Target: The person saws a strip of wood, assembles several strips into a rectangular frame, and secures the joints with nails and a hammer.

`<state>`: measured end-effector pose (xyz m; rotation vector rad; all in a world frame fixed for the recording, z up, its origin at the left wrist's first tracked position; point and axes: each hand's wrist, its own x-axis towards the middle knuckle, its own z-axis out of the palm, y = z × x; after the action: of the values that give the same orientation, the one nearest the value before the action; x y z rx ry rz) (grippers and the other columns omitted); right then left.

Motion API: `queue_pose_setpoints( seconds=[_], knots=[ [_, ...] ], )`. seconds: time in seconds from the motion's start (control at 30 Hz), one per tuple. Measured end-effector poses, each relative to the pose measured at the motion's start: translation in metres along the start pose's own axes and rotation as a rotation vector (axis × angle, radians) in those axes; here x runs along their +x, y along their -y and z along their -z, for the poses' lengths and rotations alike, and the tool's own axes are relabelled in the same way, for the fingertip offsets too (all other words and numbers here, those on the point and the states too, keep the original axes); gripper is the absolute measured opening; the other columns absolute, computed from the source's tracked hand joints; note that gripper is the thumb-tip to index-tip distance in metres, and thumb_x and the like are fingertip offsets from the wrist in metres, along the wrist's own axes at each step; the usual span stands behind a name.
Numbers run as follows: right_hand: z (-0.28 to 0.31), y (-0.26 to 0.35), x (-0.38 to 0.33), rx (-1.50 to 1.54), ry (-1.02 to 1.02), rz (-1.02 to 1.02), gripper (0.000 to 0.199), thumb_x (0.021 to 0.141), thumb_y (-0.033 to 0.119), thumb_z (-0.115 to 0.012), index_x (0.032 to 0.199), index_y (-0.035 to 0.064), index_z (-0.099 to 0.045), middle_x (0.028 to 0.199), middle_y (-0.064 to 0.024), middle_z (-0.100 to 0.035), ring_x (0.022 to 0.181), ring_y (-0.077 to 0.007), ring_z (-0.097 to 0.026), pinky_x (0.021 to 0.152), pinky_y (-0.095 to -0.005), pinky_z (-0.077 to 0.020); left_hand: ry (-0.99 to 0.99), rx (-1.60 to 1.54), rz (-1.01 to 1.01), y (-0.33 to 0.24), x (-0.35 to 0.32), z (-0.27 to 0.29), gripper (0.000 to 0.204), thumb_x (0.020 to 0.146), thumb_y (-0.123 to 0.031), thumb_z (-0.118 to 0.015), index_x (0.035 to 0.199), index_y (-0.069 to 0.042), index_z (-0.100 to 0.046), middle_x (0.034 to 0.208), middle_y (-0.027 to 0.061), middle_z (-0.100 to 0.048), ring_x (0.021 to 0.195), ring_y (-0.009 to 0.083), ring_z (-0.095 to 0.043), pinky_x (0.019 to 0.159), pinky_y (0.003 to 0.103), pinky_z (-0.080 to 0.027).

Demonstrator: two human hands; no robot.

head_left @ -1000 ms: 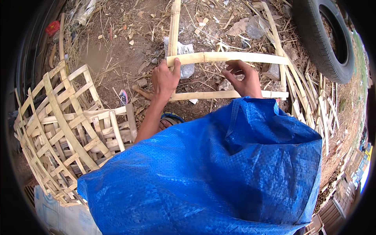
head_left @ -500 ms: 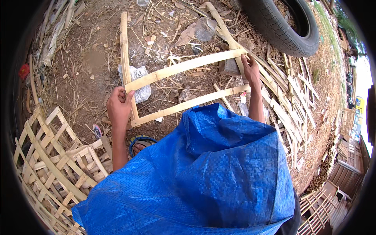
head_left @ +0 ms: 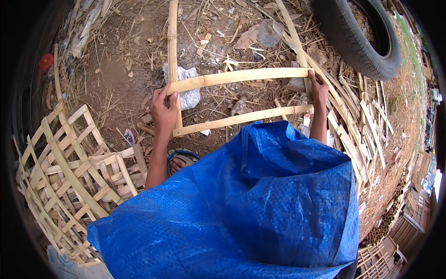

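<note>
A pale bamboo slat lies crosswise over two long bamboo strips. My left hand pinches its left end where it crosses the left strip. At the other end, the fingers of my right hand close on the slat over the right strip. A second crosswise slat runs nearer to me, roughly parallel to the first, its left end on the foot of the left strip. Under the left strip sits a whitish stone; a brick-like block lies by the right strip.
Blue woven sheeting covers my lap. Latticed bamboo panels are stacked at the left. Loose bamboo strips are heaped at the right, below a black tyre. Dry scraps litter the soil. A sandalled foot shows beside my left forearm.
The view has shifted, so the whole scene sits further right and the near parts slightly higher. Both hands keep hold of the same slat, which still spans the two strips.
</note>
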<state>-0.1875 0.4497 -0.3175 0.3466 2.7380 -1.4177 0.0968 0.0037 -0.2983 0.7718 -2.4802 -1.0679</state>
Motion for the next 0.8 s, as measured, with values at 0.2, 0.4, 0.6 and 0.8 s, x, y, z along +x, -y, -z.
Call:
queue_pose_setpoints(
  seconds=[0.2, 0.4, 0.6, 0.8],
  knots=[
    [-0.008, 0.006, -0.015, -0.099, -0.135, 0.149, 0.061, 0.086, 0.045, -0.078, 0.122, -0.0036, -0.07, 0.09, -0.0128, -0.071, 0.084, -0.0194, -0.065, 0.081, -0.0342, -0.0513, -0.095, 0.05, 0.012, -0.006, -0.006, -0.016, 0.04, 0.096, -0.015, -0.065, 0.134, -0.003, -0.06, 0.112, 0.0163, -0.06, 0.103, 0.0321, -0.06, 0.09, 0.044, -0.047],
    [-0.003, 0.01, -0.018, -0.062, -0.088, 0.069, 0.061, 0.083, 0.043, -0.082, 0.12, -0.0038, -0.071, 0.087, -0.0066, -0.069, 0.079, -0.0137, -0.062, 0.075, -0.0284, -0.0497, -0.151, -0.018, 0.031, 0.003, -0.01, -0.02, 0.042, 0.097, -0.014, -0.063, 0.137, -0.002, -0.057, 0.113, 0.0169, -0.059, 0.108, 0.0349, -0.058, 0.093, 0.046, -0.046],
    [0.007, 0.005, -0.016, 0.13, -0.02, -0.014, 0.061, 0.081, 0.04, -0.085, 0.123, -0.0027, -0.069, 0.097, -0.0133, -0.073, 0.084, -0.0172, -0.067, 0.077, -0.0291, -0.0523, -0.163, 0.061, -0.072, 0.0, -0.005, -0.018, 0.041, 0.092, -0.014, -0.069, 0.131, -0.001, -0.062, 0.114, 0.0158, -0.059, 0.11, 0.0329, -0.057, 0.095, 0.045, -0.046],
    [0.0, -0.005, -0.014, 0.173, -0.018, -0.023, 0.062, 0.083, 0.038, -0.084, 0.127, -0.002, -0.066, 0.1, -0.0144, -0.073, 0.085, -0.0162, -0.067, 0.076, -0.029, -0.0528, -0.207, 0.06, -0.103, 0.007, -0.005, -0.02, 0.039, 0.09, -0.016, -0.072, 0.125, 0.001, -0.068, 0.113, 0.0161, -0.061, 0.11, 0.0332, -0.056, 0.097, 0.045, -0.046]
  ],
)
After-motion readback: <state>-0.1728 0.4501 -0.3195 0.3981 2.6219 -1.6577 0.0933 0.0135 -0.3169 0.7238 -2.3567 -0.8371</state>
